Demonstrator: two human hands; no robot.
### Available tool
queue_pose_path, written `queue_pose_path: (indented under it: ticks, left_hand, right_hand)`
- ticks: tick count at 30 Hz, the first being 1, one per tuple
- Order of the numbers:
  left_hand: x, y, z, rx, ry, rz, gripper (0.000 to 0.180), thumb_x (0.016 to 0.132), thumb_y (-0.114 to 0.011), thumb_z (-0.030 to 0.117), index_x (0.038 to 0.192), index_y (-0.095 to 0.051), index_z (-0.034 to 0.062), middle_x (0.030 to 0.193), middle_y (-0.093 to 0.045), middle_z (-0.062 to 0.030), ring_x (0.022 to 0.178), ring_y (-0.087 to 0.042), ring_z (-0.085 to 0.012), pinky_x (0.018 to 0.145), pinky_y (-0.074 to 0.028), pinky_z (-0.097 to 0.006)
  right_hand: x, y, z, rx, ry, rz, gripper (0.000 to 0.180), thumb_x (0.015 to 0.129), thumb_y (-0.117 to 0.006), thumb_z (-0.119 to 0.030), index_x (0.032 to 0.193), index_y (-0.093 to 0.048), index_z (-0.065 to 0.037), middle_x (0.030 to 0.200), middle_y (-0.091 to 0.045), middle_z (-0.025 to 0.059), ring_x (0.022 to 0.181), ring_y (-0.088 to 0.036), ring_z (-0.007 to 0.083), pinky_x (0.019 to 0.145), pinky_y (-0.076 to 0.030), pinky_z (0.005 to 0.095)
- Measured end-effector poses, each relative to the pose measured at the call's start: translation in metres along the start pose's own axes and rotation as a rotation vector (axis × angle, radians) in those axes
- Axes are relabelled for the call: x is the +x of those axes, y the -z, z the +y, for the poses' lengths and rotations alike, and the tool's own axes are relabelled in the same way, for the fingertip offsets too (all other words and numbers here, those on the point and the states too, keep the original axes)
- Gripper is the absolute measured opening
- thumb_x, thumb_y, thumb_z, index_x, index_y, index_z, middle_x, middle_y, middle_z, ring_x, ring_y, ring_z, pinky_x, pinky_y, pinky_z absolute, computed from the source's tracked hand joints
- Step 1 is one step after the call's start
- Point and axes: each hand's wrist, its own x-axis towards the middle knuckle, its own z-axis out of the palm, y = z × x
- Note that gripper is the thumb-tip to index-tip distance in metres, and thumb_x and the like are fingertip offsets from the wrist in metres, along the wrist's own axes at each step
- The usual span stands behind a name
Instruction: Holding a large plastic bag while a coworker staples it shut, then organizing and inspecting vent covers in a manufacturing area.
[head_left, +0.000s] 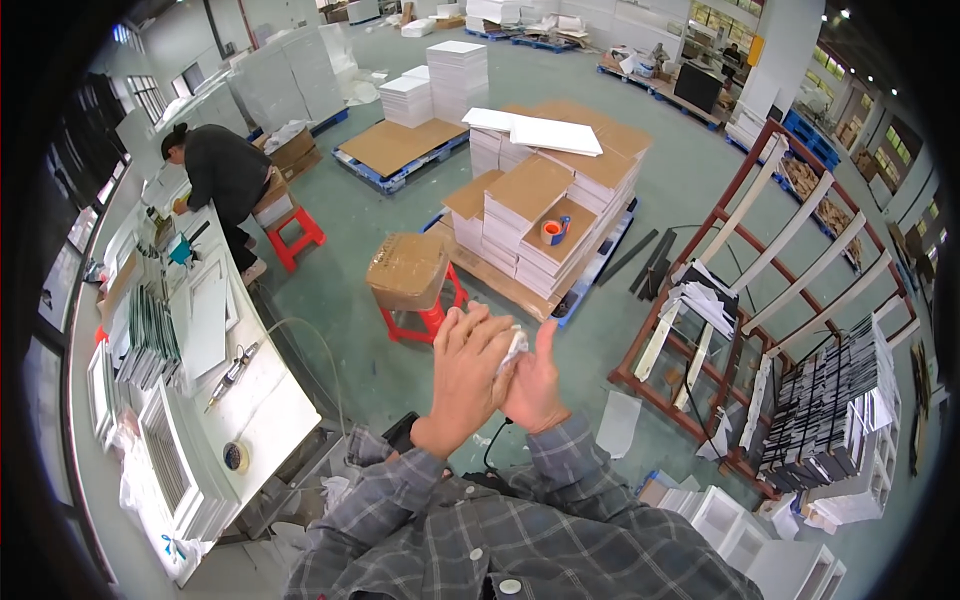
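Note:
My two hands meet in front of my chest, above the floor. A small crumpled white wad (514, 350), like tissue or cloth, is pressed between them. My left hand (462, 378) lies over it with its fingers bent across toward the right palm. From the other side my right hand (537, 388) presses against the wad, thumb pointing up. Most of the wad is hidden by the fingers. Just beyond the hands stands a red stool (420, 318) with a brown carton (408, 270) on top.
A worktable (262, 400) on the left bears white frames (165, 450), a powered screwdriver (232, 375) and a tape roll (235, 457). Another person (225, 175) bends over its far end. Stacked white panels (540, 265) stand ahead on a pallet. A red metal rack (640, 370) stands right.

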Motion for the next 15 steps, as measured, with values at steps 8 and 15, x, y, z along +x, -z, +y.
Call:
queue_pose_path:
  ticks: [8, 15]
  left_hand:
    - [0.013, -0.003, -0.091, -0.468, 0.508, -0.039, 0.040, 0.107, -0.050, 0.034, 0.110, -0.063, -0.0033, 0.082, -0.067, -0.0138, 0.078, -0.067, -0.0297, 0.071, -0.051, -0.038]
    - [0.027, 0.035, -0.037, -0.566, 0.687, 0.176, 0.039, 0.106, -0.050, 0.034, 0.106, -0.065, -0.0019, 0.087, -0.069, -0.0146, 0.077, -0.064, -0.0295, 0.071, -0.048, -0.039]
  right_hand:
    - [-0.011, 0.014, -0.015, -0.176, -0.127, -0.277, 0.124, 0.082, -0.027, -0.094, 0.163, -0.005, -0.002, 0.170, -0.014, 0.0167, 0.157, -0.016, 0.0325, 0.125, -0.014, 0.0558]
    - [0.006, 0.035, -0.013, -0.016, -0.108, -0.190, 0.131, 0.076, -0.034, -0.097, 0.163, -0.008, -0.003, 0.170, -0.014, 0.0186, 0.156, -0.017, 0.0358, 0.123, -0.015, 0.0612]
